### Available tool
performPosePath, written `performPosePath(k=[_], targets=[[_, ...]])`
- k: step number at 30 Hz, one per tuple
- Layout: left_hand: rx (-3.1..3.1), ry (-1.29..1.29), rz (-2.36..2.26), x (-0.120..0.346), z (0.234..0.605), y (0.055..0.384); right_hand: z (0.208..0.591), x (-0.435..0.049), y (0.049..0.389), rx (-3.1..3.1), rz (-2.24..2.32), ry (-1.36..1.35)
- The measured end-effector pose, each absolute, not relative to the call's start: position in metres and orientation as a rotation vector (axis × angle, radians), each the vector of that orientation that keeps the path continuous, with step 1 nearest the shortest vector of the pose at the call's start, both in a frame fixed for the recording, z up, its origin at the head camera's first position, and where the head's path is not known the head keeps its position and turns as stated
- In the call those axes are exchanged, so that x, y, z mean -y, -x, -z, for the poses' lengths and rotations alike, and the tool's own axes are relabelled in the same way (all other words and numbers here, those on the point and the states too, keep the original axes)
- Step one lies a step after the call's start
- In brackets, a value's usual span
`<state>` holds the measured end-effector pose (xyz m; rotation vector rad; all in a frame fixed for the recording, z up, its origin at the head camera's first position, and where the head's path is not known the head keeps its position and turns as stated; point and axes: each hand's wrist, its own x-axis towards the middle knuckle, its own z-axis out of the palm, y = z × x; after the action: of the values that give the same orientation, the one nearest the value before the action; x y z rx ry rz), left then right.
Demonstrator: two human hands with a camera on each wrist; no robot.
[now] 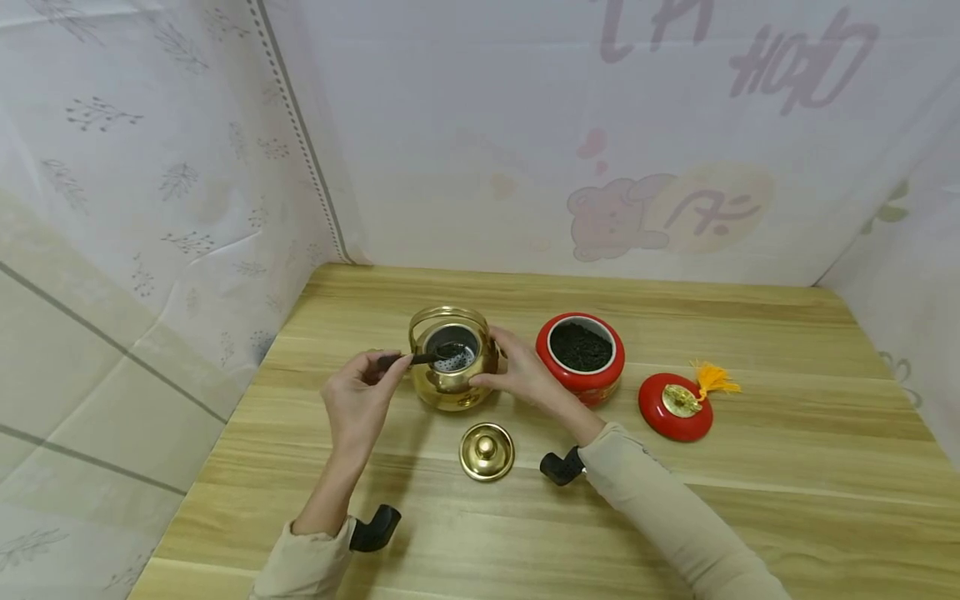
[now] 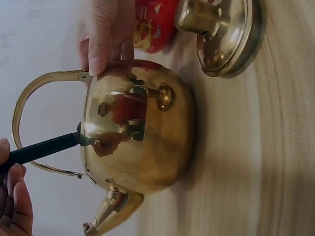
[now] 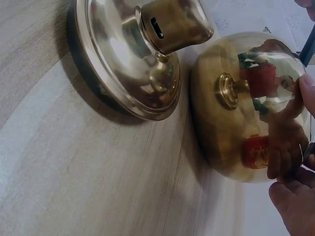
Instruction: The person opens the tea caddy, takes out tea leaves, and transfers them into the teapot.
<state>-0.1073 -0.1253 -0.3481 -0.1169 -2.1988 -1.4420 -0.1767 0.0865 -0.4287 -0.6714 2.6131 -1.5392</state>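
My left hand (image 1: 356, 407) pinches the dark handle of a small spoon (image 1: 422, 359). Its far end is inside the mouth of a gold teapot (image 1: 450, 393), over dark leaves and a perforated strainer. In the left wrist view, the spoon handle (image 2: 54, 147) slants across the teapot's rim, under the upright arched handle (image 2: 30, 93). My right hand (image 1: 531, 375) holds the teapot's right side, thumb in front and fingers behind. The right wrist view shows the teapot body (image 3: 211, 128) with the fingers at its edge; the spoon's bowl is hidden there.
The gold teapot lid (image 1: 486, 462) lies on the wooden table (image 1: 510, 542) in front of the pot. Right of the pot stands a red jar (image 1: 595, 390) of dark tea leaves. Farther right lies its red lid (image 1: 660, 421) with a yellow tassel (image 1: 716, 380). Patterned curtains surround the table.
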Motion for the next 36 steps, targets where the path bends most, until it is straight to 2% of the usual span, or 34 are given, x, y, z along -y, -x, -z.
performPosePath(k=[3, 10, 20, 30, 36], targets=[[2.211, 0.132, 1.417, 0.124, 0.347, 0.11, 0.428, -0.086, 0.176, -2.621, 1.541, 0.674], [2.205, 0.217, 1.305, 0.136, 0.372, 0.128, 0.426, -0.085, 0.175, -2.634, 1.534, 0.644], [2.141, 0.287, 1.208, 0.141, 0.366, 0.125, 0.427, -0.086, 0.176, -2.642, 1.522, 0.635], [2.069, 0.201, 1.414, 0.148, 0.366, 0.113, 0.423, -0.09, 0.171, -2.676, 1.479, 0.593], [1.98, 0.155, 1.669, 0.136, 0.363, 0.105, 0.409, -0.113, 0.157, -2.797, 1.609, 0.617]])
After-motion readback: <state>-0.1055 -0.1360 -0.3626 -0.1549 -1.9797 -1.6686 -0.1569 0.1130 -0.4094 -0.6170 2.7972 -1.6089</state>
